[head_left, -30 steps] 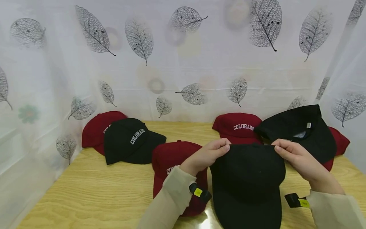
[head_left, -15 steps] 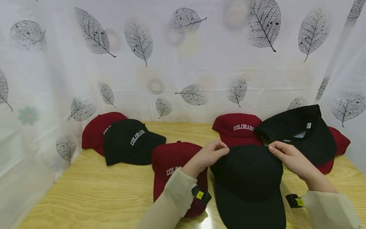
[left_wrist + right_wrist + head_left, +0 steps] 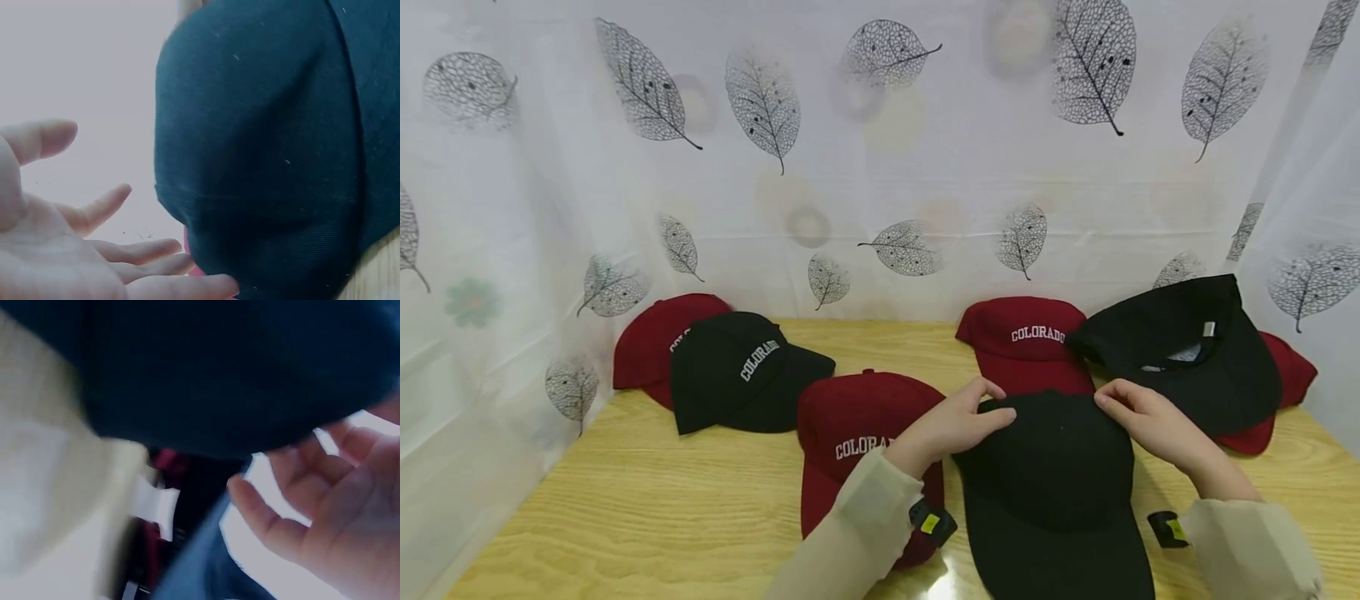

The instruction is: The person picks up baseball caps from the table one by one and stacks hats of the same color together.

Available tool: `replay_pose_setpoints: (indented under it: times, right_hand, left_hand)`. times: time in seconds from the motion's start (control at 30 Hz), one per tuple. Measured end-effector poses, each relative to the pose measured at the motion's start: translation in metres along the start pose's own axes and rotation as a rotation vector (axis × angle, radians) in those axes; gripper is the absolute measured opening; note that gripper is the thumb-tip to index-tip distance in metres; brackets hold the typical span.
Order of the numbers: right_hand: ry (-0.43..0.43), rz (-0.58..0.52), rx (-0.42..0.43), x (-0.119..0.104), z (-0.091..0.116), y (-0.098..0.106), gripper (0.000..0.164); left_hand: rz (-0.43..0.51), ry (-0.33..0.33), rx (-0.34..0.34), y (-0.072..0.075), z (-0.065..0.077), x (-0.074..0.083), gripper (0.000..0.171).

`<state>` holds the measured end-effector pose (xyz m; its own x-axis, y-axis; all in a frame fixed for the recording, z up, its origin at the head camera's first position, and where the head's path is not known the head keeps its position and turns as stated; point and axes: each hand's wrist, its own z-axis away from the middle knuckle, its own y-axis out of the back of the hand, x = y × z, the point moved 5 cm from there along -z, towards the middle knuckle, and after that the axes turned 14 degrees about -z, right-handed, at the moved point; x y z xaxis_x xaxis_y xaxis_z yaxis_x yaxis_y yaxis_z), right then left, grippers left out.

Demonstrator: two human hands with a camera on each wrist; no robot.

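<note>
A plain black baseball cap (image 3: 1052,475) is in front of me in the head view, its brim towards me at the bottom edge. My left hand (image 3: 958,429) is at the cap's far left. In the left wrist view that hand's fingers (image 3: 144,250) are spread and the thumb stands apart from the cloth, with the small fingertips overlapping the cap's edge. At the far right edge my right hand (image 3: 1157,425) pinches the black cap between thumb and forefinger. The right wrist view is blurred; its other fingers (image 3: 269,519) hang loosely bent below the cloth.
A red COLORADO cap (image 3: 868,417) sits just left, partly behind my left forearm. Further left, a black COLORADO cap (image 3: 737,367) overlaps a red one (image 3: 647,342). At the back right are another red cap (image 3: 1030,333) and an upturned black cap (image 3: 1217,375) over red. A leaf-print curtain (image 3: 880,167) encloses the wooden table (image 3: 662,500).
The black cap's far edge has come down and nearer to me. My left thumb and fingers have parted from its edge. The right hand has shifted slightly left and down with it.
</note>
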<state>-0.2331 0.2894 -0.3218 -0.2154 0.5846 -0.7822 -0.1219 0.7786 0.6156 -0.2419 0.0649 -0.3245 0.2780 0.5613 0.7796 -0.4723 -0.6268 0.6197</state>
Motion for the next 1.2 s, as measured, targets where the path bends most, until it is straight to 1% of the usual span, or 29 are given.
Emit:
replay_pose_setpoints:
  times: [0.07, 0.13, 0.2, 0.27, 0.33, 0.4, 0.53, 0.63, 0.77, 0.9, 1.03, 1.1, 1.2]
  right_hand:
    - [-0.007, 0.101, 0.02, -0.007, 0.002, 0.003, 0.028]
    - [-0.015, 0.178, 0.017, -0.014, 0.005, 0.004, 0.032]
    - [-0.037, 0.225, -0.029, -0.019, 0.008, 0.003, 0.04]
    - [-0.072, 0.269, -0.11, -0.022, 0.012, 0.0, 0.049]
    - [-0.121, 0.305, -0.195, -0.023, 0.016, -0.005, 0.061]
    - [-0.161, 0.336, -0.256, -0.021, 0.019, -0.01, 0.071]
    - [-0.219, 0.359, -0.292, -0.017, 0.022, -0.014, 0.086]
    - [-0.232, 0.344, -0.302, -0.014, 0.022, -0.016, 0.093]
    - [-0.232, 0.332, -0.299, -0.012, 0.022, -0.016, 0.097]
    - [-0.263, 0.329, -0.286, -0.011, 0.02, -0.015, 0.1]
    - [-0.28, 0.351, -0.266, -0.011, 0.02, -0.013, 0.099]
    - [-0.266, 0.38, -0.251, -0.011, 0.02, -0.011, 0.095]
    - [-0.242, 0.425, -0.228, -0.012, 0.019, -0.008, 0.088]
  left_hand:
    - [-0.011, 0.002, -0.015, 0.001, 0.004, 0.001, 0.033]
    - [-0.022, -0.001, -0.04, 0.0, 0.009, 0.002, 0.041]
    - [-0.044, -0.002, -0.068, -0.001, 0.013, 0.001, 0.048]
    - [-0.087, -0.001, -0.097, -0.003, 0.018, -0.002, 0.052]
    - [-0.144, 0.001, -0.121, -0.004, 0.021, -0.004, 0.055]
    - [-0.213, 0.003, -0.142, -0.005, 0.024, -0.006, 0.056]
    - [-0.335, -0.01, -0.178, -0.008, 0.027, -0.006, 0.056]
    - [-0.37, -0.024, -0.184, -0.011, 0.027, -0.006, 0.056]
    - [-0.344, -0.02, -0.183, -0.014, 0.025, -0.006, 0.059]
    - [-0.3, -0.004, -0.191, -0.016, 0.024, -0.009, 0.064]
    - [-0.232, -0.04, -0.2, -0.018, 0.024, -0.008, 0.061]
    - [-0.191, -0.064, -0.204, -0.018, 0.023, -0.007, 0.058]
    - [-0.132, -0.072, -0.221, -0.02, 0.023, -0.006, 0.055]
